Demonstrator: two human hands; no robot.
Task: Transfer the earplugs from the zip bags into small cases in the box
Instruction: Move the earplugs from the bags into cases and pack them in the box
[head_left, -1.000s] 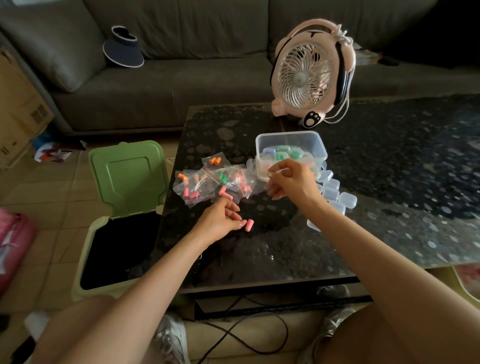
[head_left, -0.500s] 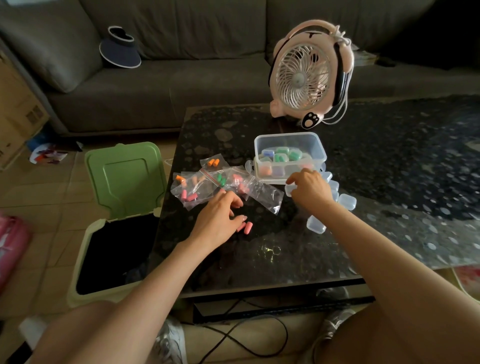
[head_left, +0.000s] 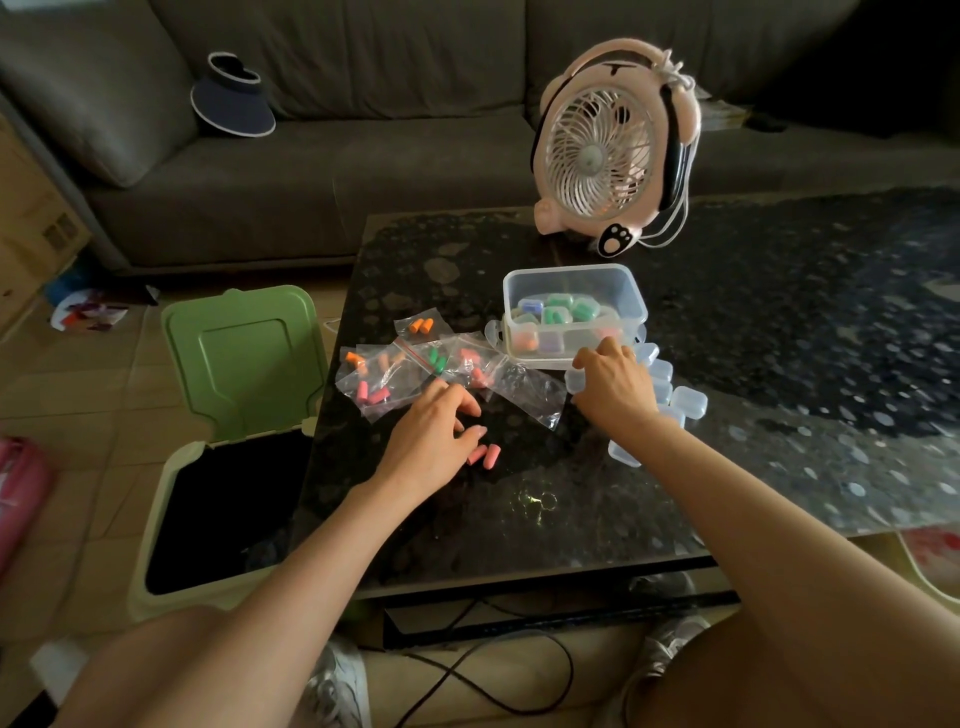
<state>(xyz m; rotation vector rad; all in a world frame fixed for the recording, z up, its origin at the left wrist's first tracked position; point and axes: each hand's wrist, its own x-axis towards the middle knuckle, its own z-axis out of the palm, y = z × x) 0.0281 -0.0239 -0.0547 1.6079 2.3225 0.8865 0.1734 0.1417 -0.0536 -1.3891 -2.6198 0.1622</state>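
Earplugs: two loose pink earplugs (head_left: 484, 454) lie on the dark counter (head_left: 779, 364) near its left edge, just at the fingertips of the left hand (head_left: 431, 436); more in orange, green and pink sit inside the zip bags (head_left: 410, 364).
Zip bags: a cluster of clear bags spread flat toward the counter's left edge, just left of the box; one empty-looking bag (head_left: 530, 389) lies between the two hands.
Box: clear plastic box (head_left: 631, 296), open, in the counter's middle part, holding small cases with green, blue and orange contents.
Small cases: a row of clear empty cases (head_left: 688, 400) just right of and in front of the box.
Left hand: palm down, fingers loosely curled, gripping nothing, resting beside the pink earplugs.
Right hand (head_left: 615, 387): palm down over the clear cases by the box's front wall; whether it grips one, I cannot tell.
Fan: pink desk fan (head_left: 602, 150) upright at the counter's far edge.
Bin: green bin (head_left: 239, 364), lid up, on the floor against the counter's left edge.
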